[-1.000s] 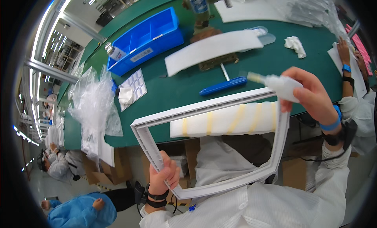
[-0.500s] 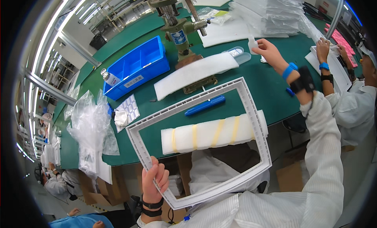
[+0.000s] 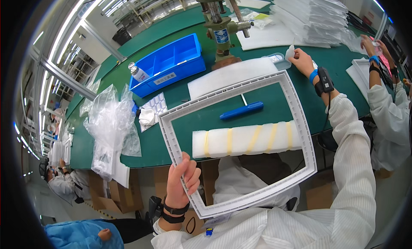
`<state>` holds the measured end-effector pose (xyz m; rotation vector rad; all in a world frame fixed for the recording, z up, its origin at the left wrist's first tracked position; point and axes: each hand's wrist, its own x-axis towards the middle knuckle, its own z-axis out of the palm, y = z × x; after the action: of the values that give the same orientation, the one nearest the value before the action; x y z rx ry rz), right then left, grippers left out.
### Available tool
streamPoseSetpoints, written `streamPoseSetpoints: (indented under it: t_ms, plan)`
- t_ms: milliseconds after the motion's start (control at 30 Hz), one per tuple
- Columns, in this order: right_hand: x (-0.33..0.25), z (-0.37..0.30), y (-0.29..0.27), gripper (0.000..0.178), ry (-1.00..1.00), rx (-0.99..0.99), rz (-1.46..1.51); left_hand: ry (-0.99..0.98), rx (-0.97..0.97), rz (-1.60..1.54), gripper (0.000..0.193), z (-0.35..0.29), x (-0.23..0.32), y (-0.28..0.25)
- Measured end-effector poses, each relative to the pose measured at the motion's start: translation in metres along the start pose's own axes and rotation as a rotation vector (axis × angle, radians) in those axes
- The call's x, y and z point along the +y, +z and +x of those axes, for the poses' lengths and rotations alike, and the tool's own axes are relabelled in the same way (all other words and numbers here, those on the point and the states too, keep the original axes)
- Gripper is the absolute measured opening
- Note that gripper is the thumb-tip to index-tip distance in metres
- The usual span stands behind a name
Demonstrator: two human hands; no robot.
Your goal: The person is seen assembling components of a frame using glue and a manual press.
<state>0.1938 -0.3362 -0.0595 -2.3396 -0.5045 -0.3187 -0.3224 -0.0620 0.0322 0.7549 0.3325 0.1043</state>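
My left hand (image 3: pixel 183 182) is closed around the lower left side of a large white rectangular plastic frame (image 3: pixel 302 124). The frame is tilted in front of me, over the near edge of the table. My right hand (image 3: pixel 303 63) pinches a small translucent white bottle with a pointed tip (image 3: pixel 290 52), tip upward, beyond the frame's upper right corner. Beside that hand lies a clear oval container (image 3: pixel 277 58), partly covered. Through the frame's opening I see a blue marker pen (image 3: pixel 242 110) and a white foam roll with yellow bands (image 3: pixel 244 140).
A green metal press (image 3: pixel 221 36) stands at the back, with a white foam sheet (image 3: pixel 234 79) before it. Left of it are a blue divided bin (image 3: pixel 191 68) holding bottles, a sticker sheet (image 3: pixel 158 104) and clear bags (image 3: pixel 109 129). At right, a co-worker's sleeve (image 3: pixel 388 98) is close.
The view has shifted, so the table things sit further right and higher. My right hand has drawn slightly nearer with the bottle. My left hand keeps its grip on the frame.
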Motion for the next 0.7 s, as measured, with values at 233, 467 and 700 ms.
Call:
streamPoseSetpoints:
  t_ms: [233,467,700]
  plan:
    - [0.008,-0.007,-0.02,0.053,-0.154,0.137,-0.067,-0.019,-0.055,0.008,0.012,0.003,-0.007,0.014]
    - [-0.075,-0.144,-0.129,0.049,0.1,-0.125,0.827,0.069,-0.118,0.106,0.014,0.005,-0.016,0.031]
    - [-0.095,-0.284,-0.183,0.051,0.396,-0.228,0.827,-0.118,-0.386,-0.153,0.067,0.034,-0.031,0.053]
